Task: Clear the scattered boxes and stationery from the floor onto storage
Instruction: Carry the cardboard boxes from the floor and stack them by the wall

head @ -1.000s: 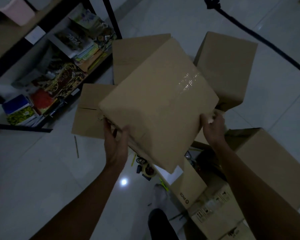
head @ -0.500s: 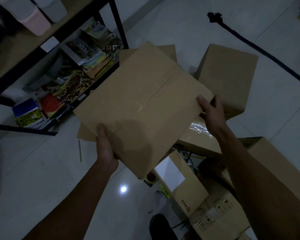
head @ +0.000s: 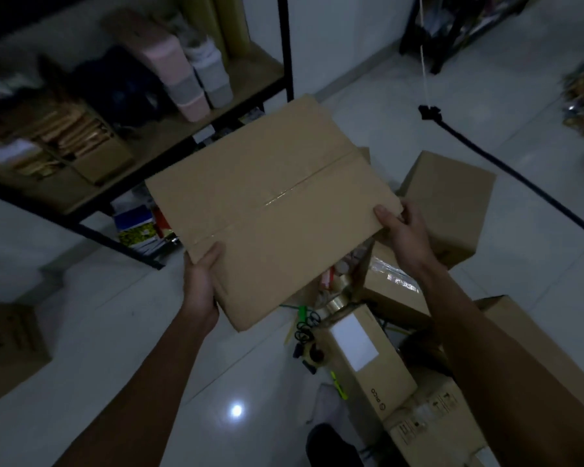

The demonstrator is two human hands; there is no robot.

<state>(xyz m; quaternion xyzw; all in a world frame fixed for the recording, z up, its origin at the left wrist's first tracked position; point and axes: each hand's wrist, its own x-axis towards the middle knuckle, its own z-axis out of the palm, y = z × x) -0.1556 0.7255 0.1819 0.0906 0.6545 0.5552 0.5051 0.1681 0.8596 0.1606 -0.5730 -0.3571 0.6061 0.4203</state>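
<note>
A large taped cardboard box is held up in the air in front of me, its taped face up. My left hand grips its near-left edge, thumb on top. My right hand grips its right corner. The black metal shelf rack stands just beyond the box to the left. Scattered stationery, with clips and small items, lies on the floor below the box.
More cardboard boxes lie on the floor to the right: a closed box, a long box with a white label and a taped box. Another carton sits at the left. Pink and grey bins fill the shelf. A black cable crosses the floor.
The box has risen and moved toward the shelf rack, and its taped face has turned up. My view has lifted, so the middle shelf now shows. Both hands keep their grip.
</note>
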